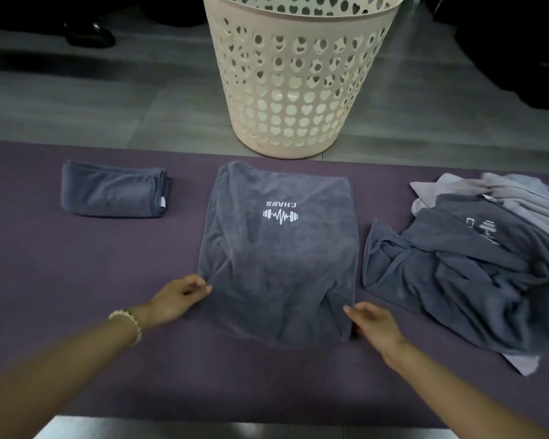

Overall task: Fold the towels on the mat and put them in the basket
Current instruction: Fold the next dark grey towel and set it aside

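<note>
While the grey towel (279, 258) is lying spread on the mat (108, 248) near the basket (298, 90), the left hand (178, 296) is pinching its near left edge and the right hand (373, 321) is gripping its near right corner, probably so both sides lift evenly for a fold.

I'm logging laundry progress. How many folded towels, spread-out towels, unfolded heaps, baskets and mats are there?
folded towel: 1
spread towel: 1
unfolded heap: 1, towels inside it uncountable
basket: 1
mat: 1
Total: 5
</note>
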Tool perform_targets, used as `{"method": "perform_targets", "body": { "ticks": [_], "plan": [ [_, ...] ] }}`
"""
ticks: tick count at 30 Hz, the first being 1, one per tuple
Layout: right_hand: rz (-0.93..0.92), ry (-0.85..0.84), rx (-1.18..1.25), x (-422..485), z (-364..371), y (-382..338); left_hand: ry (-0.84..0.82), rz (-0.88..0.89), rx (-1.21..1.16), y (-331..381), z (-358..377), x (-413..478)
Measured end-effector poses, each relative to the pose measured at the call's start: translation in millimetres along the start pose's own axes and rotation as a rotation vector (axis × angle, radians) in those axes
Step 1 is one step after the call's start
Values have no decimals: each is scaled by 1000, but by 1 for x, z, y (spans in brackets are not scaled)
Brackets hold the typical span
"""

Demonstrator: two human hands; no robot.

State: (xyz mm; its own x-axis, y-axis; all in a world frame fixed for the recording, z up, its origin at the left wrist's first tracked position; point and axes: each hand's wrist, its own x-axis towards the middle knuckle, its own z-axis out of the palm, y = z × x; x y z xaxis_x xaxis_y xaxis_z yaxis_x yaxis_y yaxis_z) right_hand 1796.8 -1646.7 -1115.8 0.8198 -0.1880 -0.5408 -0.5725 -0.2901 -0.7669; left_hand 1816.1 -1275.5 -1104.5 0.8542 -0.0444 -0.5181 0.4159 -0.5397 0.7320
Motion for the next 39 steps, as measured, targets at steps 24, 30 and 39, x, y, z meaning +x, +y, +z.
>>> {"method": "perform_targets", "body": {
  "ticks": [24, 30, 39],
  "plan": [
    [-142, 117, -62, 0, -27, 19, -128, -257, -133, 6, -29, -8],
    [-116, 51, -43, -8, -36, 30, -186, -337, -43, -33, -44, -22],
    [2, -85, -135, -13, -41, 35, -254, -310, -28, -30, -42, -31]
  ]
}}
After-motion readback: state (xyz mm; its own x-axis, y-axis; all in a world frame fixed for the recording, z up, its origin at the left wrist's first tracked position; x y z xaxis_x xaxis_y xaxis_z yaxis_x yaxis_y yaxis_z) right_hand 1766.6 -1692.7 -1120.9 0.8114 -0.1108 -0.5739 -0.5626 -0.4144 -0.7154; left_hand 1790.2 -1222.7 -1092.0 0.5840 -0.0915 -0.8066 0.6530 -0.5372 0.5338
